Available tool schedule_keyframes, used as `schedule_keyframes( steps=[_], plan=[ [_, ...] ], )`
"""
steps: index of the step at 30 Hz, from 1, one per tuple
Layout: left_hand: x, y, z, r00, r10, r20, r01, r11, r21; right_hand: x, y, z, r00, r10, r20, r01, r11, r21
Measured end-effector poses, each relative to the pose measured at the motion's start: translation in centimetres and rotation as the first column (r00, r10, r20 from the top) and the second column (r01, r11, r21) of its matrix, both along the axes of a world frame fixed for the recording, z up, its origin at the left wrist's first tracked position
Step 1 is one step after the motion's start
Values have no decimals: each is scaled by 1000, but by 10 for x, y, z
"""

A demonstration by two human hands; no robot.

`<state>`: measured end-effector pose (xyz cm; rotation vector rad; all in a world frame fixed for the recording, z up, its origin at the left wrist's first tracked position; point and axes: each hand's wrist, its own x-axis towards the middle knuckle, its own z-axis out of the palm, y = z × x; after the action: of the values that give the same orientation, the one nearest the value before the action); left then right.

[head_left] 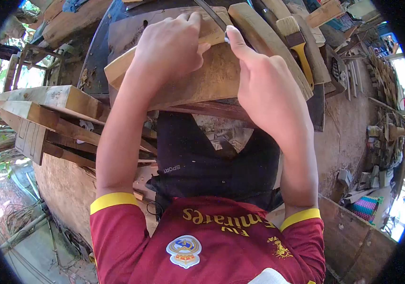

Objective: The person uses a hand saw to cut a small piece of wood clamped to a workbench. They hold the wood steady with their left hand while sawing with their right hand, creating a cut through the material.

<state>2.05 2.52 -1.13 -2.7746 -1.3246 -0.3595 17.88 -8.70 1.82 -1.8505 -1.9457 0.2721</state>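
My left hand is closed over a pale wooden strip, pressing it onto a wide brown board. Its fingertips curl out of sight at the strip's far side. My right hand is closed, with its thumb or forefinger stretched along a narrow dark metal tool that slants away to the upper left. The palm hides the tool's handle, so I cannot tell its exact kind. Its near end lies close to the strip's right end. Just right of it rests a thick, slightly curved length of wood.
A paintbrush with a yellow handle lies on the right, on wood pieces. Stacked timber beams jut out at the left. Beyond the bench's right edge is a dusty floor, with a colourful woven mat farther down.
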Motion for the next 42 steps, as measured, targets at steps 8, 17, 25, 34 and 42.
schedule_keyframes(
  steps=[8, 17, 25, 34, 42],
  plan=[
    [-3, 5, -4, 999, -36, 41, 34, 998, 44, 11, -69, 9, 1000, 11, 5, -11, 1000, -9],
    [-2, 3, 4, 1000, -14, 12, 15, 999, -37, 6, -15, -7, 997, 37, -63, -33, 997, 64],
    [4, -2, 19, 999, 38, -7, -39, 987, -157, 4, -8, -5, 999, 31, -36, -31, 999, 11],
    [-2, -3, 20, 1000, -8, 0, 8, 991, -135, 9, -65, -17, 997, 24, -78, -20, 998, 52],
    [4, -9, 30, 1000, 10, 18, -7, 985, -171, -6, 14, -7, 999, -32, 11, 31, 999, 29]
  ],
)
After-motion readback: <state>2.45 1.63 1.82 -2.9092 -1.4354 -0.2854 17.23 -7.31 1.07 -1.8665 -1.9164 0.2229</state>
